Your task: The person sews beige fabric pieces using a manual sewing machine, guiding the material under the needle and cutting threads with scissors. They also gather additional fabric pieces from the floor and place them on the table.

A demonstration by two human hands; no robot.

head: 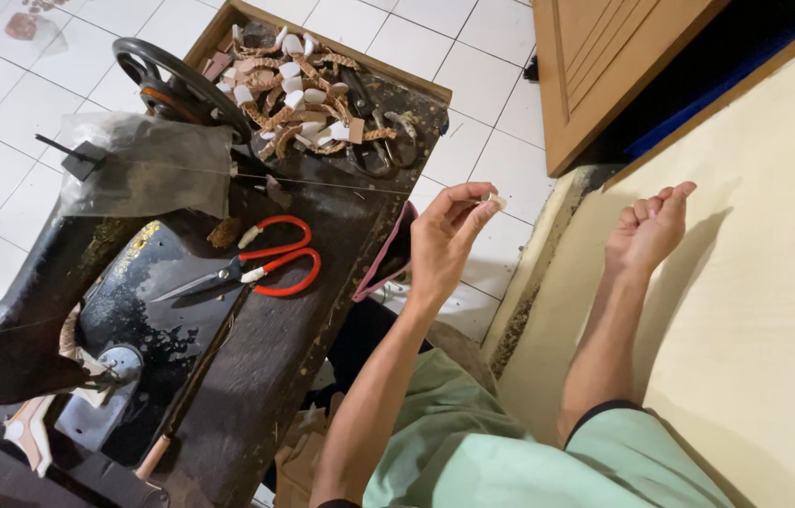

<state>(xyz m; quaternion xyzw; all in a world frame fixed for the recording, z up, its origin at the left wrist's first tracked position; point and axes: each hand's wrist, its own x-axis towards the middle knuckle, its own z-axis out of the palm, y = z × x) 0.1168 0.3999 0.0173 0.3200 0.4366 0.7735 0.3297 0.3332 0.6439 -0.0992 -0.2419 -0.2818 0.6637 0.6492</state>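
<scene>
So my left hand (449, 235) is up in the air just off the edge of the sewing surface (322, 282), thumb and fingertips pinched shut on a small white piece (495, 199); it sits right at the tips, hard to tell what it is exactly; a thin thread (322, 183) runs taut from that side back over to the black sewing machine (87, 310). My right hand (649, 230) is curled into a loose fist and rests on the cream wall (773, 282), holding nothing as far as I can see. On the machine bed lie red-handled scissors (256, 263); further up the surface there's a heap of brown woven straps with white tabs (299, 94), next to the black handwheel (176, 89); white floor tiles (2, 113) all around.
</scene>
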